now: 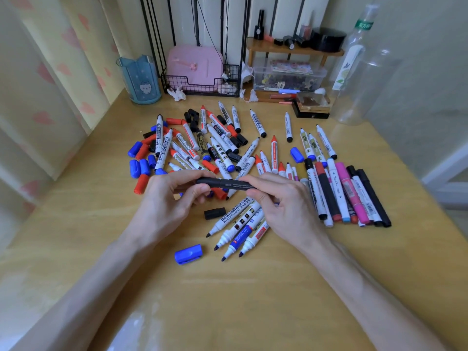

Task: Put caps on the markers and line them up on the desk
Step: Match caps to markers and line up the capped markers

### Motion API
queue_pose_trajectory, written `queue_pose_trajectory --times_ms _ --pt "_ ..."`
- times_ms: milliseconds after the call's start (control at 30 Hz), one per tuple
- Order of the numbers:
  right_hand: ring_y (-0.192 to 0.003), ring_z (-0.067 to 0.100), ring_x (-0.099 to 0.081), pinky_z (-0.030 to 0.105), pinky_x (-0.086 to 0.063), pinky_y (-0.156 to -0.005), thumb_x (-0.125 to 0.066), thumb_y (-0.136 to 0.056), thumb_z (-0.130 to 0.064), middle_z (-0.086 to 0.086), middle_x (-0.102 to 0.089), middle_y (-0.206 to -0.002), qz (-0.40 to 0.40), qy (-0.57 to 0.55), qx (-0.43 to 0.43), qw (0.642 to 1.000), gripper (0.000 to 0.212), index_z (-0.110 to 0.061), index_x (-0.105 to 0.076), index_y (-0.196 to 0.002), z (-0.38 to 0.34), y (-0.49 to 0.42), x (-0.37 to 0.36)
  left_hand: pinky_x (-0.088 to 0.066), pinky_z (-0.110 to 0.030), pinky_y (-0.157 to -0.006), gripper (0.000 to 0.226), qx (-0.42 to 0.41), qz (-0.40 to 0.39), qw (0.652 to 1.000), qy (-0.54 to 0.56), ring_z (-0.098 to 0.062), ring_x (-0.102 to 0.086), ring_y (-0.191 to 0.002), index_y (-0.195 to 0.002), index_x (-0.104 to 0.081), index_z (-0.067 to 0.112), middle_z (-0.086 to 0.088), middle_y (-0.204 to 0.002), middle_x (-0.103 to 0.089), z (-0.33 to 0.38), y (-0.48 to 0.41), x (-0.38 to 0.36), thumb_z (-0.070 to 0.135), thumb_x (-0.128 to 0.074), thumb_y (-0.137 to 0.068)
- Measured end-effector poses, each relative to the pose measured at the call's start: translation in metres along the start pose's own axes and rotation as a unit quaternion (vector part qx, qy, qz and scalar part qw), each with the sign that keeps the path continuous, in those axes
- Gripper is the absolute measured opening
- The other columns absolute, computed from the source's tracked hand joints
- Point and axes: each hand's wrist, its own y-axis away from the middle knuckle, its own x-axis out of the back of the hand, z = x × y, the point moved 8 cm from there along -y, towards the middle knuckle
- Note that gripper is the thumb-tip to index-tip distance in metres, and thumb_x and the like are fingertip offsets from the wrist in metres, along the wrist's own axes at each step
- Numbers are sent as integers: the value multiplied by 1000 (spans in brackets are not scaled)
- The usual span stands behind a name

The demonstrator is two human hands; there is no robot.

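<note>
Both hands hold one black marker (225, 184) level above the desk. My left hand (169, 198) grips its left end, where a black cap sits, and my right hand (281, 201) pinches its barrel. A heap of uncapped markers (215, 143) and loose red, blue and black caps covers the middle of the wooden desk (253, 287). Several uncapped markers (243, 229) lie just under my right hand. A loose black cap (214, 213) and a loose blue cap (188, 253) lie near them. A row of capped markers (349, 196) lies side by side at the right.
At the back stand a blue pen holder (139, 79), a black wire basket (202, 82) with a pink case, a clear storage box (288, 77) under a small wooden shelf, and a clear plastic bottle (354, 62). A curtain hangs along the left edge.
</note>
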Motion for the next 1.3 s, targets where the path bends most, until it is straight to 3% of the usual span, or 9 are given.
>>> queue_pose_trajectory --times_ms 167,267,400,500,700,867,1000,1133,1300 --pt "-78 11 -64 11 -46 -57 -72 -93 -2 -2 -75 -100 6 5 7 1000 34 -12 -74 -125 -4 2 -1 -58 -25 -76 27 0 -3 1000 -5 -11 -66 -68 -107 -75 31 7 -77 -70 2 3 0 6 -66 -99" --pt "-74 7 -59 11 -43 -61 -68 -98 -9 -7 -71 -100 -28 11 -6 1000 31 -13 -72 -129 2 2 -5 -60 -31 -77 25 5 -12 1000 -7 -15 -68 -70 -109 -73 30 0 -81 -73 -3 1 -3 9 -65 -100" --pt "-84 11 -66 34 -57 -70 -63 -102 -25 -6 -72 -107 -34 18 -15 999 33 -16 -68 -133 2 -3 -4 -59 -36 -86 21 12 2 1000 -6 -17 -73 -82 -119 -70 20 0 -91 -76 -4 -12 -6 9 -61 -103" --pt "-85 9 -69 38 -57 -76 -70 -98 -30 -9 -75 -103 5 15 -11 1000 27 -15 -74 -120 -6 -6 3 -58 -28 -87 25 4 16 1000 -7 -12 -74 -89 -125 -69 20 11 -103 -75 4 -19 -7 11 -61 -103" --pt "-64 5 -58 36 -54 -59 -74 -92 -38 -21 -58 -73 30 48 -42 997 16 -22 -70 -90 -5 -7 22 -54 -21 -85 38 -25 -17 999 -19 -11 -69 -99 -139 -62 29 19 -114 -72 31 -26 -39 25 -63 -102" --pt "-63 -2 -62 31 -58 -64 -76 -90 -45 -22 -61 -64 76 112 -207 969 24 -22 -74 -84 44 -5 70 -57 -32 -90 34 0 9 1000 -18 -13 -70 -102 -139 -62 26 14 -115 -72 34 -35 -45 25 -60 -105" --pt "-76 9 -71 30 -57 -78 -74 -91 -45 -18 -70 -71 98 124 -332 930 25 -21 -78 -87 80 6 107 -55 -35 -86 27 15 -9 999 -39 -12 -69 -100 -132 -67 27 16 -113 -73 28 -28 -50 25 -58 -106" --pt "-89 12 -72 30 -57 -86 -76 -88 -44 -16 -74 -76 107 43 -407 906 22 -23 -81 -89 100 14 122 -55 -36 -86 27 22 -19 998 -49 -11 -70 -101 -131 -68 27 17 -112 -73 24 -24 -49 24 -57 -105" --pt "-85 29 -68 37 -58 -81 -72 -90 -44 7 -74 -74 63 149 -412 897 35 -9 -78 -91 106 16 119 -55 -34 -88 27 19 -19 999 -44 -12 -70 -104 -128 -69 24 13 -109 -75 22 -24 -47 15 -56 -106"
